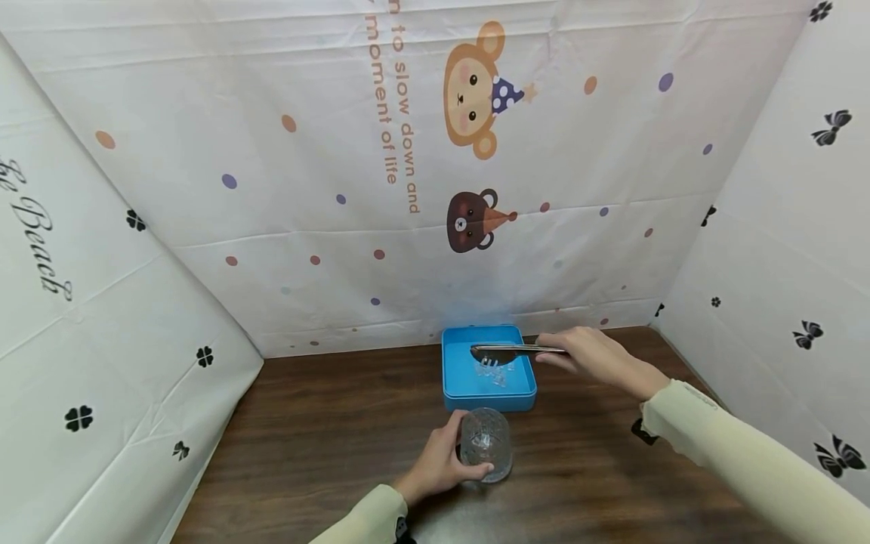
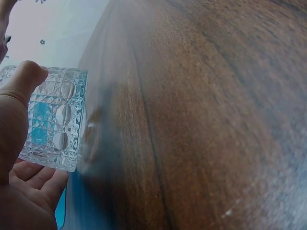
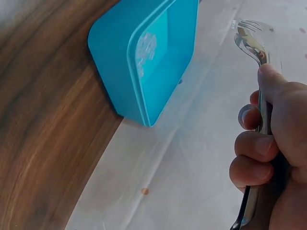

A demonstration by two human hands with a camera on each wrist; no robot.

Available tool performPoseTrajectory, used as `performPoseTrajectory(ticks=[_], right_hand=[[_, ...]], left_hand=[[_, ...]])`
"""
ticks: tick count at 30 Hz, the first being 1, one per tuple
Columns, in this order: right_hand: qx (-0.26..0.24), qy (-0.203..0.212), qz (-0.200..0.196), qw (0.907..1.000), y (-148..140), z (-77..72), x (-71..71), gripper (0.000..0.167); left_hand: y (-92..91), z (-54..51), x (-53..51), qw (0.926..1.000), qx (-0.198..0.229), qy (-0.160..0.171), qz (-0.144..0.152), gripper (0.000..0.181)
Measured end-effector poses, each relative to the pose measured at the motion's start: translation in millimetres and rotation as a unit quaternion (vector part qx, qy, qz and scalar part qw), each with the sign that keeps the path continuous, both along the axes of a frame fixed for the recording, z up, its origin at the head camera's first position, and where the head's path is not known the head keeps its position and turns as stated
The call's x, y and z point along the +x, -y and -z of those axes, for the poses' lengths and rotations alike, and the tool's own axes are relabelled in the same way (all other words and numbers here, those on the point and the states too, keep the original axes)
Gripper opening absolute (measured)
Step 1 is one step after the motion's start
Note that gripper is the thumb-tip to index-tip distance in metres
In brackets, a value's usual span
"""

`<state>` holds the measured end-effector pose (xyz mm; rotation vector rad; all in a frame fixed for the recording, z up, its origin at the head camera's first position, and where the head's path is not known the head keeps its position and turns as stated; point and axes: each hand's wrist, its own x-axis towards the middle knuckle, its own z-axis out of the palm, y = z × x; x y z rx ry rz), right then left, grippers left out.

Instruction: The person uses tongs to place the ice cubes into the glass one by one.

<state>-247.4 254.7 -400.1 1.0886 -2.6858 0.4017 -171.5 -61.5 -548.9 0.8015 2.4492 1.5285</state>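
Observation:
In the head view, my left hand [image 1: 438, 462] grips a clear patterned glass [image 1: 486, 446] from its left side, thumb in front. The left wrist view shows the cut-glass wall [image 2: 62, 115] between the thumb and the fingers, upright at the wooden table. My right hand [image 1: 587, 353] holds metal serving tongs [image 1: 499, 352], one end forked and the other spoon-like, above a blue square box [image 1: 454, 378]. Small clear pieces [image 1: 499, 374] lie in the box. In the right wrist view, the fingers wrap around the tongs [image 3: 261, 108]; whether their tips hold a clear piece is unclear.
The box stands behind the glass on the dark wooden table [image 1: 326, 431], close to the back wall of printed white cloth [image 1: 272, 196]. White cloth walls also rise at the left [image 1: 122, 363] and right [image 1: 768, 287].

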Motion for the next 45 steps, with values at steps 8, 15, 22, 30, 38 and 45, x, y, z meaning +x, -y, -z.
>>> performPoseTrajectory(ticks=[8, 15, 22, 30, 38, 45], right_hand=[[-0.008, 0.003, -0.018, 0.9998, -3, -3.5, 26.6, 0.015], [-0.03, -0.013, -0.06, 0.9976, -2, 2.8, 45.0, 0.017], [-0.032, -0.024, -0.074, 0.9965, -1, 7.3, 54.5, 0.018], [-0.032, -0.029, -0.07, 0.9966, -1, 11.8, 58.1, 0.02], [-0.034, -0.027, -0.067, 0.9968, -3, 12.9, 60.5, 0.016], [-0.03, -0.033, -0.059, 0.9973, -5, 18.0, 61.5, 0.013]], left_hand=[[0.0, -0.2, 0.6, 1.0, 0.001, -0.006, -0.001, 0.07], [-0.4, 2.1, 0.4, 0.9999, 0.008, -0.014, 0.001, 0.071], [-0.8, 3.5, -0.8, 0.9995, 0.017, -0.027, 0.008, 0.07], [-1.1, 3.0, -0.1, 0.9993, 0.019, -0.031, 0.011, 0.071], [-0.5, 3.0, 0.2, 0.9993, 0.021, -0.026, 0.014, 0.07], [-0.4, 3.2, -0.3, 0.9998, 0.002, -0.021, 0.003, 0.071]])
